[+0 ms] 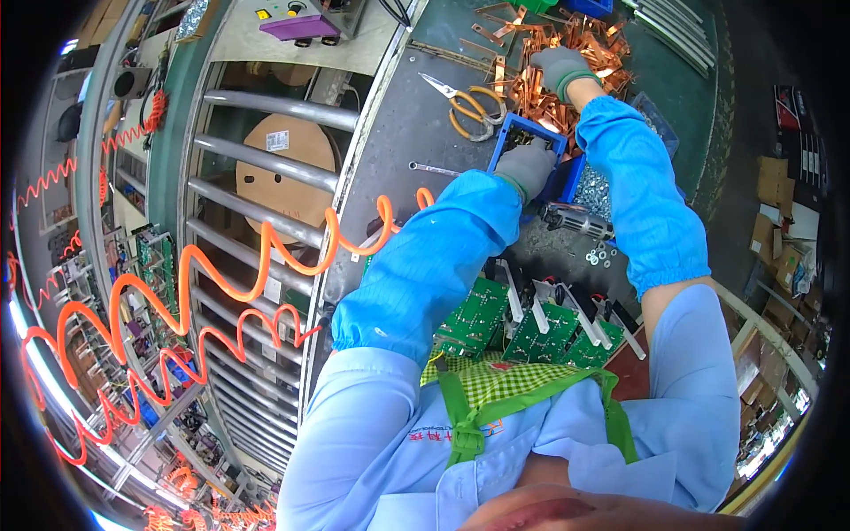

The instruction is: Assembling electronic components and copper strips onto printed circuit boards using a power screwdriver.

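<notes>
My left hand (526, 167), in a grey glove, reaches into a small blue bin (506, 144) of small dark parts; its fingertips are hidden among them. Farther off, my right hand (561, 70), gloved alike, rests on a heap of bent copper strips (542, 99). Its fingers point into the heap, and whether they grip a strip does not show. Orange-handled scissors (467, 108) lie left of the heap. A wrench (435, 169) is beside my left hand. Nearer to me is a silver and black power screwdriver (575, 219).
Green circuit boards (542, 334) with pale metal bars stand close to my body. Washers (601, 257) lie loose near a bin of small metal hardware (594, 192). Orange coiled hoses (243, 288) cross the left side above a roller conveyor (266, 173). Long metal rods (677, 35) lie at the far right.
</notes>
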`<state>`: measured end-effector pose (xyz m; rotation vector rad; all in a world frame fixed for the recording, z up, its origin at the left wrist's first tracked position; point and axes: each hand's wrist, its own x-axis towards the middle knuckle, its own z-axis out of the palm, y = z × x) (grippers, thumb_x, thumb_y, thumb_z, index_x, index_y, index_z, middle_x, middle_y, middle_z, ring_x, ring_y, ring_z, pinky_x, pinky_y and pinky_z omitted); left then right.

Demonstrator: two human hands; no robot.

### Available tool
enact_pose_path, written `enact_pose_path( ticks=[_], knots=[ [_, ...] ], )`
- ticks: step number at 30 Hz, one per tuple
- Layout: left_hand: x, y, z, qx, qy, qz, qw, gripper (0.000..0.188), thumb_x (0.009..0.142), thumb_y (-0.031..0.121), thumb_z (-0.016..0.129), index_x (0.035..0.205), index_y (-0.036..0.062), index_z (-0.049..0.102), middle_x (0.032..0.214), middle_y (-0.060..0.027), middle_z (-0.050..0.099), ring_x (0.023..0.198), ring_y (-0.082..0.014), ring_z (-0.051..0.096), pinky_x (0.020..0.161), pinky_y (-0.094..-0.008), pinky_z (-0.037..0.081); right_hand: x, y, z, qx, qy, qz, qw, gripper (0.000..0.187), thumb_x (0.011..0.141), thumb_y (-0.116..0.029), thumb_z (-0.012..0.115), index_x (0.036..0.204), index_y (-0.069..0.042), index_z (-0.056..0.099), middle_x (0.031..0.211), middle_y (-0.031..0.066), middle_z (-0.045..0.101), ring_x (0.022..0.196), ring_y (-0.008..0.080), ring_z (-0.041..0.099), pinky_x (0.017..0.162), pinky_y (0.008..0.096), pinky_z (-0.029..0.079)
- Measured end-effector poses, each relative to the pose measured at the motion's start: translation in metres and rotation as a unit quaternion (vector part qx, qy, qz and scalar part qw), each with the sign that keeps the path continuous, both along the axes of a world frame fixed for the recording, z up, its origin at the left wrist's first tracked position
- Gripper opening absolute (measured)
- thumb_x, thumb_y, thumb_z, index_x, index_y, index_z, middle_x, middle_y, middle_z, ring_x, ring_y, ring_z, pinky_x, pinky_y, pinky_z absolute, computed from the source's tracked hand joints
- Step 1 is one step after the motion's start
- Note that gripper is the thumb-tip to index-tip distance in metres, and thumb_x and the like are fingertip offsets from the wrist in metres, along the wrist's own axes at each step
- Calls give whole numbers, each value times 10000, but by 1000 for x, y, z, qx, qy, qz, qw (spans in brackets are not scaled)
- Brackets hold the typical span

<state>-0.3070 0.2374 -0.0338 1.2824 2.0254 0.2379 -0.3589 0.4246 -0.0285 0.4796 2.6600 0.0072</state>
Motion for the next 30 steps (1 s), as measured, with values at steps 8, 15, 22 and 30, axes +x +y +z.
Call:
enact_pose_path(
  ticks=[8, 15, 22, 30],
  knots=[
    [-22, -5, 2, 95, -2, 88, 992, 202, 739, 157, 579, 912, 68, 629, 859, -172, 625, 875, -339, 589, 789, -403, 469, 4, 7, -7, -49, -12, -16, 999, 510, 730, -13, 530, 1206, -195, 500, 1089, 173, 581, 998, 356, 558, 821, 443, 462],
    [-39, -11, 11, 133, -349, 336, 865, 185, 767, 69, 554, 935, 51, 631, 758, -68, 601, 665, -150, 621, 561, -274, 531, 23, 7, 5, 11, 85, 20, 996, 393, 794, -45, 473, 1164, -173, 513, 973, 166, 599, 928, 349, 566, 774, 443, 466],
    [-49, -27, 24, 105, -649, 427, 621, 184, 821, 124, 511, 944, 14, 592, 804, -103, 579, 617, -176, 574, 507, -266, 493, 81, 19, 82, 83, 400, 136, 903, 401, 770, -134, 553, 1167, -174, 512, 973, 90, 591, 941, 290, 534, 788, 398, 458],
    [-33, -25, 36, 92, -665, 462, 579, 152, 847, 177, 522, 857, 29, 554, 767, -89, 560, 627, -195, 555, 534, -267, 500, 279, -87, 232, -141, 305, 136, 932, 330, 711, -33, 581, 1036, -85, 600, 924, 105, 603, 813, 304, 548, 707, 385, 444]
  ],
)
